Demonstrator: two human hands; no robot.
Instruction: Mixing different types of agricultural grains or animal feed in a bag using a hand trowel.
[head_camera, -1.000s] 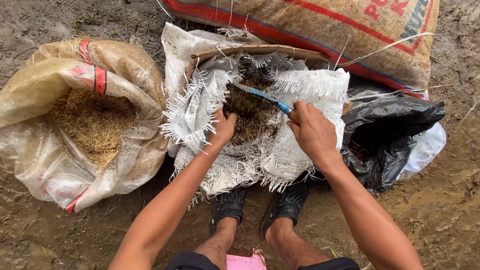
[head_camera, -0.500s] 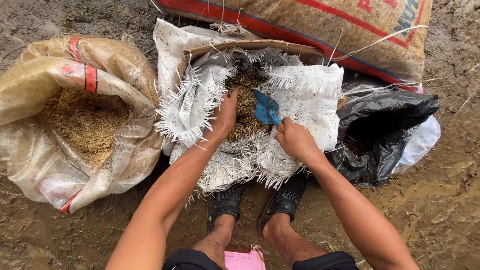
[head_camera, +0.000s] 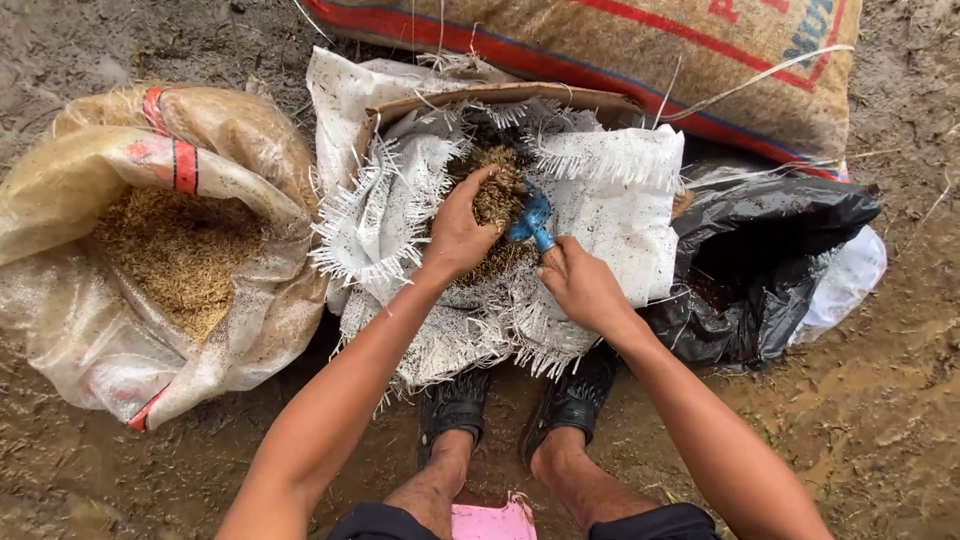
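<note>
Hands are working inside the frayed white sack (head_camera: 400, 215), the left hand (head_camera: 462, 232) cupping husky mix (head_camera: 500, 195), the right hand (head_camera: 580, 285) gripping a blue scoop (head_camera: 533, 218), with much mix remaining inside.

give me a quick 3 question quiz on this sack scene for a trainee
1. True or false: the right hand holds a blue scoop.
2. Where is the left hand? A) in the clear sack of husks B) at the mouth of the frayed white sack C) on the black bag
3. Fill in: the black bag lies to the ____ of the frayed white sack, as the person sees it.

Key
1. True.
2. B; the clear sack of husks lies untouched.
3. right
</note>
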